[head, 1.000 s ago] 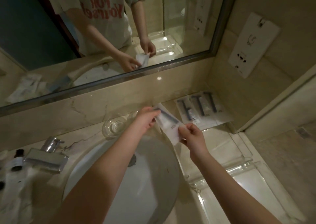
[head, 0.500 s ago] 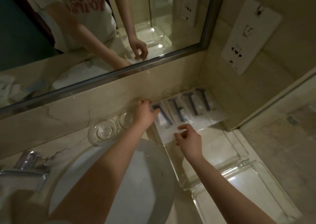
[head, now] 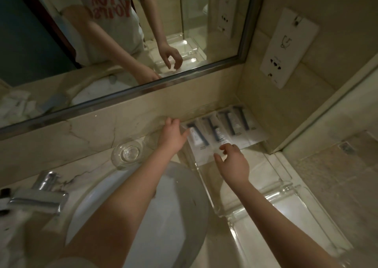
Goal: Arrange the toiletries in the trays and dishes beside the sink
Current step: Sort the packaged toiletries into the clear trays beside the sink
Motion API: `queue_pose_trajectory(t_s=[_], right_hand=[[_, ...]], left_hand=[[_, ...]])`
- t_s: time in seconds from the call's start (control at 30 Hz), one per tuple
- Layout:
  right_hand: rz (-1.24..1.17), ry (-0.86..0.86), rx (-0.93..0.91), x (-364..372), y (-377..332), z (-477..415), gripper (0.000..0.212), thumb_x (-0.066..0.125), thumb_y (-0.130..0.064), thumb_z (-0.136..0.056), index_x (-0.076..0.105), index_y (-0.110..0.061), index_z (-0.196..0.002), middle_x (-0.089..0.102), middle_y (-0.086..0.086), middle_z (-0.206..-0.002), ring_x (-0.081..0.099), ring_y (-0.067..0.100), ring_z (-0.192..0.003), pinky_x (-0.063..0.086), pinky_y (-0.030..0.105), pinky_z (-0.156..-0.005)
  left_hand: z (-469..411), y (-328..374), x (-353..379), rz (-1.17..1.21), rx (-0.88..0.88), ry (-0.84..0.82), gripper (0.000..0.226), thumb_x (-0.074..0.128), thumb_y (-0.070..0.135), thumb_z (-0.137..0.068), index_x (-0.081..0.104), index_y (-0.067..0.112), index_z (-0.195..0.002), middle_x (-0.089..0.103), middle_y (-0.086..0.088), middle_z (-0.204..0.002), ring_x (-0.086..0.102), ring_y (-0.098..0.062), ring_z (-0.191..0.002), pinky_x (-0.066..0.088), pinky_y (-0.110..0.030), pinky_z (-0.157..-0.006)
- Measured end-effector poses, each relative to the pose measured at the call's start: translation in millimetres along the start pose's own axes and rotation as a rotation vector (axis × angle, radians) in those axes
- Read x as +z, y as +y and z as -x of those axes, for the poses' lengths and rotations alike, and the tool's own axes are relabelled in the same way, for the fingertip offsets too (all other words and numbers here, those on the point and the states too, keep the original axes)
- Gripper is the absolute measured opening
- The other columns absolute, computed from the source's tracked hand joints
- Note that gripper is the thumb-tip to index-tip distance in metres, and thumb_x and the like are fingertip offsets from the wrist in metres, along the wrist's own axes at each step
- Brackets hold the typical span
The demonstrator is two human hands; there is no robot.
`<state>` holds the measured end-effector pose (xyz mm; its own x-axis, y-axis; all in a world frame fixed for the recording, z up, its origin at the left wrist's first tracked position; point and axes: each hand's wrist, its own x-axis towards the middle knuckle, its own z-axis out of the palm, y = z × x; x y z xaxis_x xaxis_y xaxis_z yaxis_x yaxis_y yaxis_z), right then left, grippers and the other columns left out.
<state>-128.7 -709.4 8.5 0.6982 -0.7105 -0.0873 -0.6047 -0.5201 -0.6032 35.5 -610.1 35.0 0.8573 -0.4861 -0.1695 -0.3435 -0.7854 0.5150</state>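
Note:
Several flat white toiletry packets (head: 235, 128), each with a dark T-shaped item inside, lie side by side at the back of a clear tray (head: 201, 183) to the right of the sink. The leftmost packet (head: 199, 140) lies flat in that row. My left hand (head: 172, 137) pinches its top left corner against the wall side. My right hand (head: 233, 163) hovers over its lower edge, thumb and forefinger apart, holding nothing.
A second clear tray (head: 290, 222) sits nearer me on the right. Two clear glass dishes (head: 127, 152) stand behind the white basin (head: 173, 216), one partly hidden by my left wrist. The chrome tap (head: 38, 198) and small bottles (head: 4, 196) are at the left. A mirror and socket panel (head: 286, 49) line the walls.
A second ago both hands held the packet in the air over the basin. It has since been laid in the tray beside the others, and my right hand's fingers have come apart.

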Motion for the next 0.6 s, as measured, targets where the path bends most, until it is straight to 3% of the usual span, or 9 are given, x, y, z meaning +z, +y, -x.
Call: queue_pose_trajectory(t_s=[0.17,0.27,0.6], right_hand=[[0.182,-0.006,-0.221,-16,-19,20,0.039,0.058,-0.029,-0.086,0.057,-0.015,-0.123,0.058,0.008,-0.123,0.055,0.028,-0.110,0.048,0.036,-0.083],[0.229,-0.093,-0.354,-20,-42,35,0.043,0.058,-0.030,-0.086,0.055,-0.015,-0.126,0.058,0.007,-0.127,0.052,0.029,-0.115,0.046,0.038,-0.090],[0.288,-0.517,-0.663,41,-140,127,0.040,0.056,-0.034,-0.089,0.055,-0.020,-0.126,0.059,0.002,-0.126,0.053,0.023,-0.117,0.043,0.033,-0.094]], left_hand=[[46,-7,-29,-0.222,0.118,-0.005,0.048,0.052,0.037,-0.088,0.049,0.012,-0.129,0.050,-0.014,-0.132,0.044,-0.034,-0.122,0.042,-0.042,-0.099],[84,-22,-51,-0.276,0.136,0.012,0.045,0.054,0.037,-0.087,0.052,0.013,-0.125,0.052,-0.010,-0.130,0.044,-0.032,-0.121,0.043,-0.042,-0.098],[229,-149,-103,-0.304,-0.143,-0.009,0.049,0.049,0.040,-0.090,0.047,0.015,-0.131,0.047,-0.005,-0.138,0.041,-0.026,-0.127,0.036,-0.037,-0.101]])
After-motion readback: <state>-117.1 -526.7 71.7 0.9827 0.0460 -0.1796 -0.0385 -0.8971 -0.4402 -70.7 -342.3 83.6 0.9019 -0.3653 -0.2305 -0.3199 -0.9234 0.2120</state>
